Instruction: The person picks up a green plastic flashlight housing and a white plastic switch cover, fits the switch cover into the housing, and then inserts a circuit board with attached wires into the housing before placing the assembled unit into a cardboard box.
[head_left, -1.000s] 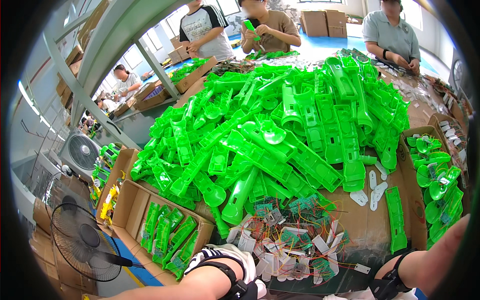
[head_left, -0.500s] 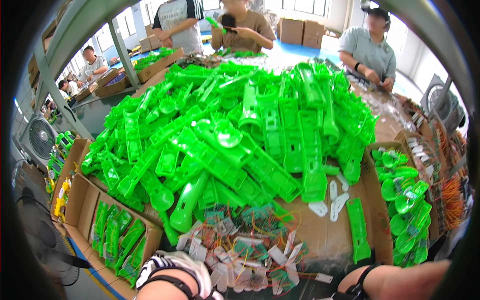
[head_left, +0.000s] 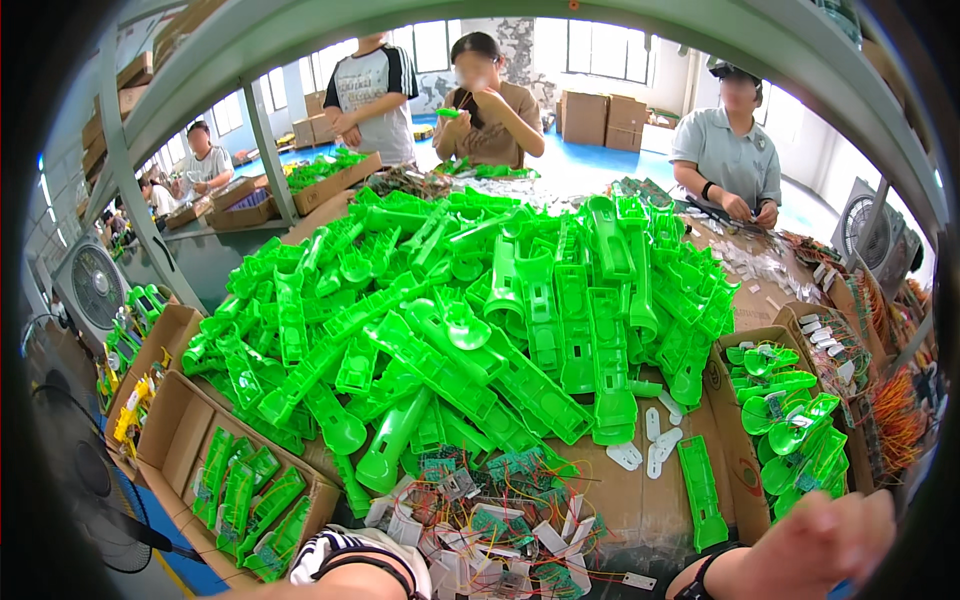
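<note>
My right hand (head_left: 825, 548) is at the lower right, just in front of a cardboard box (head_left: 742, 478) that holds green plastic casings (head_left: 795, 425) fitted with wires. Its fingers look curled closed, slightly blurred, and whatever they may hold is hidden. My left forearm (head_left: 365, 578), with a black strap and a striped white sleeve, shows at the lower edge; the left hand is out of sight. Between the arms lies a heap of green circuit boards (head_left: 510, 470) with red and yellow wires and white parts. A single green casing (head_left: 700, 490) lies beside the right box.
A large pile of green casings (head_left: 480, 330) covers the table's middle. White flat pieces (head_left: 655, 450) lie by it. Another box (head_left: 165, 440) with casings stands left. Orange wires (head_left: 905, 405) bunch at the right. Several people work across the table; fans (head_left: 92, 285) stand at the sides.
The view has tilted up, so the pile sits lower in it. My right hand has come into view beside the right box; before, mainly its forearm showed.
</note>
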